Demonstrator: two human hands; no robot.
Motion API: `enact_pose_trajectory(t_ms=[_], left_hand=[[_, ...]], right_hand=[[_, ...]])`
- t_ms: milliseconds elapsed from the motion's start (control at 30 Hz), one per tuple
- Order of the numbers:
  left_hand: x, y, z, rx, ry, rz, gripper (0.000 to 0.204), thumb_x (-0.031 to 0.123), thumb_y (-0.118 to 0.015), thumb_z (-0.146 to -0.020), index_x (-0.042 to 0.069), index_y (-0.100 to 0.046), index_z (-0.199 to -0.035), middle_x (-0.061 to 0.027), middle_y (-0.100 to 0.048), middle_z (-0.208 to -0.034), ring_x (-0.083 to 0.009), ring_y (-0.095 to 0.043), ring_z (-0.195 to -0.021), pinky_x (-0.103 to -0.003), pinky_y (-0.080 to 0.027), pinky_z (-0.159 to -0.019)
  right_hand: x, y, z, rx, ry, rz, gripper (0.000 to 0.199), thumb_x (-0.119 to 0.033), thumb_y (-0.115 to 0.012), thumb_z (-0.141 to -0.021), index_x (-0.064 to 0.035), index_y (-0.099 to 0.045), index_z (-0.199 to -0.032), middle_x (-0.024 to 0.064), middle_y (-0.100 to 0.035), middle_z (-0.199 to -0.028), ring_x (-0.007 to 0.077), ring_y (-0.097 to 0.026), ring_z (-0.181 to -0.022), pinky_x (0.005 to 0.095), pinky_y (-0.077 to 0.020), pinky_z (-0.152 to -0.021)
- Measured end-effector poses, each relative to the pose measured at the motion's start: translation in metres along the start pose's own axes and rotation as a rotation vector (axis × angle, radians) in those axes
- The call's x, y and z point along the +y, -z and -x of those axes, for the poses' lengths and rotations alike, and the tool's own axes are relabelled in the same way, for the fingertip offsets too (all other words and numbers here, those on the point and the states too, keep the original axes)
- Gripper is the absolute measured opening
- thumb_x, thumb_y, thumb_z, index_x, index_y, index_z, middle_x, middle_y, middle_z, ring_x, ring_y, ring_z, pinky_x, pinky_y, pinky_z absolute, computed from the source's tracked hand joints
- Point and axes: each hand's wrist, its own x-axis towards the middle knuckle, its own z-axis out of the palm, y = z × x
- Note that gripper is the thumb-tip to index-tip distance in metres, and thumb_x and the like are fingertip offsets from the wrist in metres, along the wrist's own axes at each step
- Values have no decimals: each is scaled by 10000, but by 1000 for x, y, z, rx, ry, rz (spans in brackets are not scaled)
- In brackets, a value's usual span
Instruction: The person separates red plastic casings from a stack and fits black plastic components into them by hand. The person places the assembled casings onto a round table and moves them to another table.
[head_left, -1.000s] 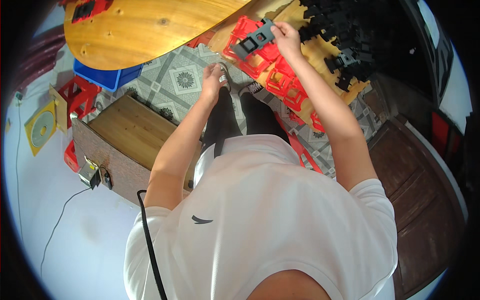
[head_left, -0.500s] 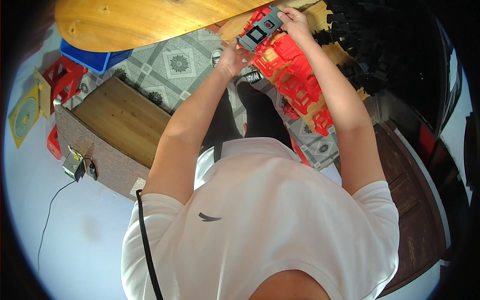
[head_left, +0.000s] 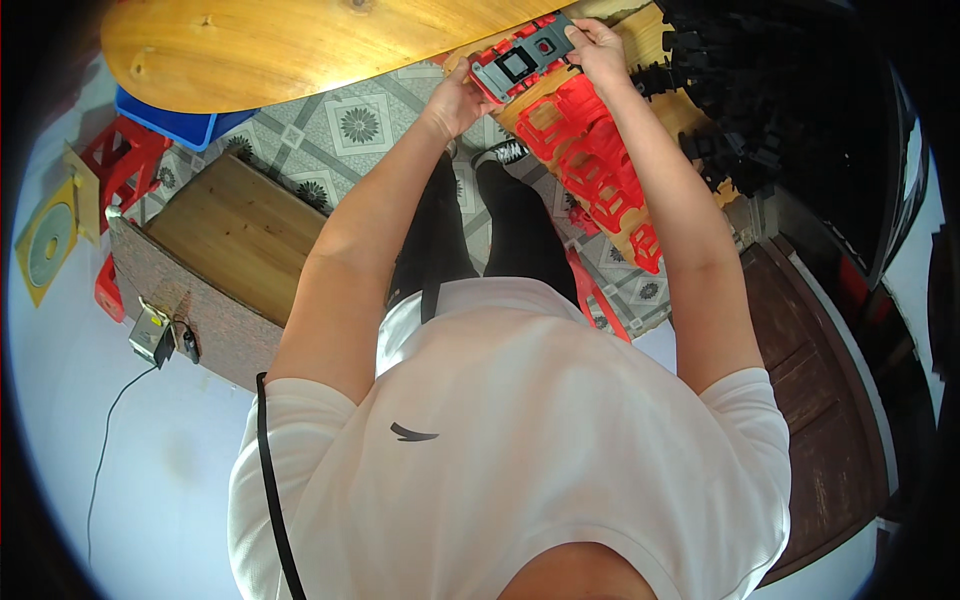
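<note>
Both my hands hold a flat grey plastic part [head_left: 531,56] by its two ends, at the top of the view. It is long and rectangular, with a black-edged square opening and a second opening showing red. Red plastic shows along its edges; whether this is joined to it or lies behind it, I cannot tell. My left hand [head_left: 457,103] has its fingers around the left end. The fingers of my right hand [head_left: 600,55] pinch the right end. Below the part, several red plastic frames [head_left: 595,165] lie on a wooden board.
Many black plastic parts [head_left: 735,150] are heaped to the right of the red frames. A wooden tabletop [head_left: 300,45] spans the top left. Further left are a blue bin [head_left: 170,122], a red stool [head_left: 125,160] and a wooden-topped bench [head_left: 240,235]. Patterned tiles [head_left: 360,125] cover the floor.
The grey part has shifted slightly down and right, and now red edges show closely around it. My left hand has moved a little left and up along its end.
</note>
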Motion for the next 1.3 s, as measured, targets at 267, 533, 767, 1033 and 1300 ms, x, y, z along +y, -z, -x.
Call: enact_pose_trajectory(t_ms=[267,533,767,1033,1300], left_hand=[[4,2,-1,8,25,31,497,402,-351,-943,18,-339,-1258,-206,-406,-1253,-324,-447,-1139,-461,-428,-927],[5,-12,14,-5,34,-13,490,413,-343,-943,7,-383,-1215,-204,-438,-1204,-307,-495,-1078,-433,-475,-867],[2,-53,66,-67,-2,-132,497,424,-323,-947,40,-370,-1258,-187,-491,-1165,-273,-523,-1042,-401,-476,-863],[0,-92,149,-106,-320,-409,445,195,-487,-919,90,-344,-1327,-63,-499,-1197,-175,-511,-1062,-360,-491,-827],[72,-113,190,-87,-513,-615,475,198,-497,-916,76,-335,-1346,-77,-478,-1242,-171,-505,-1080,-384,-477,-852]], right_hand=[[7,-2,-1,9,-40,27,265,-166,-601,-848,-14,-563,-1062,51,-611,-870,98,-559,-645,230,-491,-600],[-7,6,12,14,-5,-32,212,-137,-584,-853,0,-570,-1014,57,-608,-835,109,-570,-660,237,-494,-575],[-35,37,48,-74,125,-22,189,-121,-607,-832,22,-579,-951,68,-621,-808,105,-580,-658,241,-507,-574],[-93,63,105,71,576,566,270,-174,-696,-763,28,-618,-925,22,-629,-821,63,-558,-733,233,-464,-651],[-169,32,89,-163,503,125,344,-315,-610,-830,14,-623,-927,92,-649,-823,141,-597,-754,269,-460,-694]])
